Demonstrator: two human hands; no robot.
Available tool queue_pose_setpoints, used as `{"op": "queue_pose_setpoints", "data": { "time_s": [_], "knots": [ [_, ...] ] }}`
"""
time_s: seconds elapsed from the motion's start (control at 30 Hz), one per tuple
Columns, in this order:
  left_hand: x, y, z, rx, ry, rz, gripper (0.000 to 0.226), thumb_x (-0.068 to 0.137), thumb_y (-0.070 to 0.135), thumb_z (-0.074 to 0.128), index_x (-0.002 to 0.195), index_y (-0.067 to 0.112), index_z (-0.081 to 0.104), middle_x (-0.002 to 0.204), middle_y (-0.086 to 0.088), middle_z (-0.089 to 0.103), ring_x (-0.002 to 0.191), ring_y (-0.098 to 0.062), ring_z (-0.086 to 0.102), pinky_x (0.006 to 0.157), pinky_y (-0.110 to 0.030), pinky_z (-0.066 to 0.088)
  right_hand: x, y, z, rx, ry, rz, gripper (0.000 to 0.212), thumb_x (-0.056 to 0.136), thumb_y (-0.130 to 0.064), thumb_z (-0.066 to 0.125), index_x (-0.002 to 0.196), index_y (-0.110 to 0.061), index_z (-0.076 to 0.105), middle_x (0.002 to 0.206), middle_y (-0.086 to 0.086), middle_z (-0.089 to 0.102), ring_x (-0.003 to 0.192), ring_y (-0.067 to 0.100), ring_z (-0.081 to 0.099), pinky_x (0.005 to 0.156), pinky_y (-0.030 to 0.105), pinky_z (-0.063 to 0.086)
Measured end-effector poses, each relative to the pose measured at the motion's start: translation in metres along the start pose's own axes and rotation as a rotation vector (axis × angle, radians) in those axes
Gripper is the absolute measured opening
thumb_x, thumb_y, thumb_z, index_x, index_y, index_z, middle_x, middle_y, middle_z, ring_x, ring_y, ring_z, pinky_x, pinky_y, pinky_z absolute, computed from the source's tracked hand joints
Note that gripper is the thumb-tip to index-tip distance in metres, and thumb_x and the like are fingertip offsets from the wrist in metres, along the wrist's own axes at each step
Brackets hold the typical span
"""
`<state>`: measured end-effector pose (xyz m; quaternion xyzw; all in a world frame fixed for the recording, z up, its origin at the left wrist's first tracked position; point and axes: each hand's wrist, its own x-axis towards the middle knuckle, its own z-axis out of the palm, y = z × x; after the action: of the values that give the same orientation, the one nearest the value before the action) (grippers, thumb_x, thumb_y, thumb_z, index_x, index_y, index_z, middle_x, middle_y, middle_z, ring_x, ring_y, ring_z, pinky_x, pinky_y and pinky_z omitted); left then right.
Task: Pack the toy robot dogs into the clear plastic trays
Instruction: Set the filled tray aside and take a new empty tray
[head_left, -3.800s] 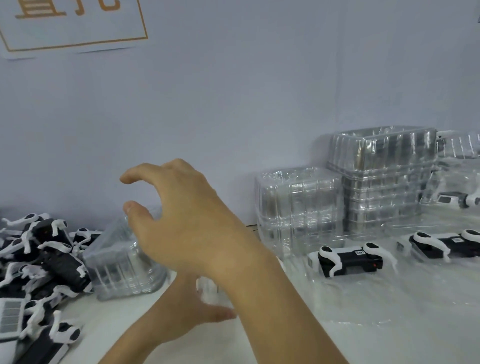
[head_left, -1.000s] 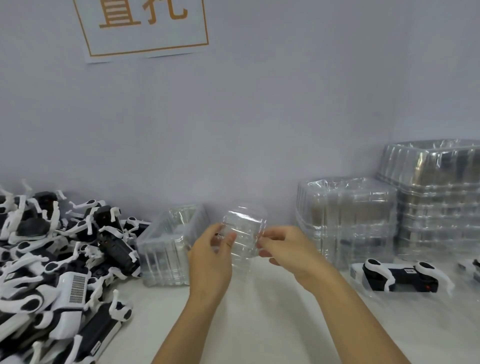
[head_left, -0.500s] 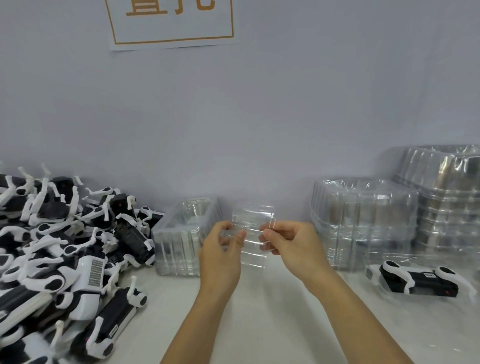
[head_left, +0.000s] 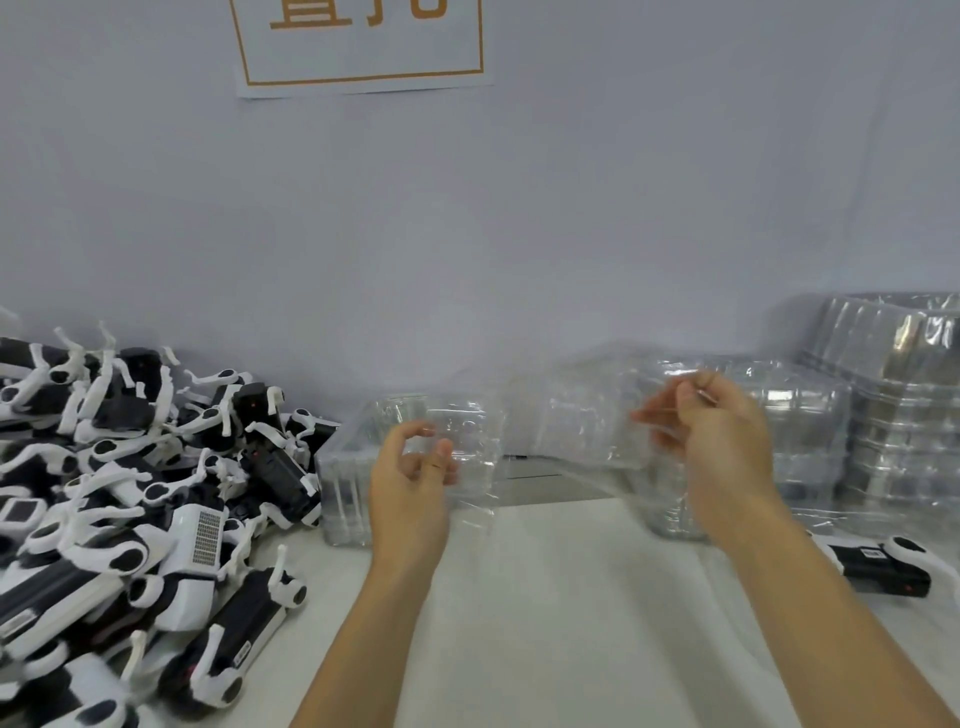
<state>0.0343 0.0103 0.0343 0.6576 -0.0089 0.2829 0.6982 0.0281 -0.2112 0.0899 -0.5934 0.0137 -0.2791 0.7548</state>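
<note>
- right hand (head_left: 719, 447) pinches blurred clear tray (head_left: 582, 415) mid-air
- left hand (head_left: 415, 467) loosely curled, apparently holding nothing, in front of tray stack (head_left: 358, 483)
- robot dogs (head_left: 130, 493) piled left
- advice: set tray flat first, cavity up

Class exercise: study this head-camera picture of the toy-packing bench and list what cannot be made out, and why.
1. Head view: the clear tray in the right hand is motion-blurred; its shape is unclear.
2. The sign is cut by the top edge; its characters are incomplete.
3. The tray stack and packed toy run off the right edge.
4. Dogs in the pile overlap; uncountable.
</note>
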Motion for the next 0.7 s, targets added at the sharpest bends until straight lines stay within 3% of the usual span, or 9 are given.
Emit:
{"op": "queue_pose_setpoints", "data": {
  "time_s": [0.13,0.23,0.33,0.43,0.53,0.63,0.7],
  "knots": [
    [-0.007,-0.003,0.006,0.135,-0.099,0.088,0.018,0.097,0.01,0.061,0.103,0.027,0.062,0.084,0.001,0.062,0.068,-0.001,0.053,0.06,-0.013,0.04,0.003,-0.019,-0.009,0.139,0.099,-0.092,0.032,0.104,-0.006,0.039,0.082,-0.022,0.057,0.053,-0.01,0.055,0.054,0.006,0.056,0.069,0.031,0.047],
    [-0.013,-0.005,0.009,0.238,-0.141,0.116,0.03,0.097,0.008,0.061,0.099,0.038,0.06,0.094,0.007,0.064,0.089,0.002,0.057,0.08,-0.013,0.045,0.002,-0.03,-0.011,0.256,0.153,-0.166,0.032,0.104,-0.004,0.037,0.085,-0.021,0.056,0.054,-0.01,0.05,0.052,0.006,0.049,0.062,0.026,0.045],
    [-0.017,-0.013,0.012,0.446,-0.174,0.158,0.031,0.094,0.011,0.066,0.103,0.04,0.06,0.104,0.012,0.061,0.11,-0.014,0.054,0.101,-0.031,0.039,0.002,-0.037,-0.011,0.347,0.161,-0.199,0.031,0.103,-0.003,0.035,0.085,-0.019,0.054,0.051,-0.01,0.048,0.049,0.007,0.046,0.055,0.024,0.042],
    [-0.022,-0.02,0.011,0.543,-0.307,0.163,0.033,0.093,0.019,0.069,0.118,0.039,0.059,0.12,0.009,0.055,0.12,-0.01,0.046,0.105,-0.021,0.032,0.003,-0.035,-0.01,0.406,0.107,-0.142,0.031,0.103,-0.003,0.034,0.085,-0.019,0.054,0.052,-0.007,0.047,0.047,0.009,0.046,0.053,0.024,0.041],
    [-0.024,-0.024,0.01,0.571,-0.394,0.156,0.038,0.092,0.027,0.069,0.122,0.043,0.053,0.13,0.018,0.05,0.126,-0.002,0.038,0.11,-0.022,0.029,0.003,-0.029,-0.005,0.448,0.032,-0.035,0.031,0.103,-0.004,0.034,0.083,-0.017,0.052,0.051,-0.005,0.045,0.044,0.01,0.043,0.047,0.022,0.038],
    [-0.018,-0.014,0.013,0.504,-0.282,0.213,0.027,0.095,0.023,0.065,0.119,0.034,0.059,0.124,0.015,0.059,0.122,-0.006,0.047,0.107,-0.024,0.035,0.003,-0.023,0.001,0.452,-0.037,0.111,0.029,0.101,-0.003,0.035,0.081,-0.017,0.05,0.049,-0.004,0.041,0.042,0.012,0.038,0.043,0.019,0.033],
    [-0.01,0.003,0.011,0.276,-0.147,0.072,0.014,0.099,0.018,0.058,0.109,0.024,0.066,0.112,0.006,0.067,0.109,-0.012,0.06,0.096,-0.027,0.046,0.0,-0.019,0.004,0.461,-0.087,0.191,0.03,0.099,-0.002,0.035,0.077,-0.018,0.048,0.051,-0.004,0.037,0.043,0.012,0.033,0.044,0.021,0.03]
  ]
}}
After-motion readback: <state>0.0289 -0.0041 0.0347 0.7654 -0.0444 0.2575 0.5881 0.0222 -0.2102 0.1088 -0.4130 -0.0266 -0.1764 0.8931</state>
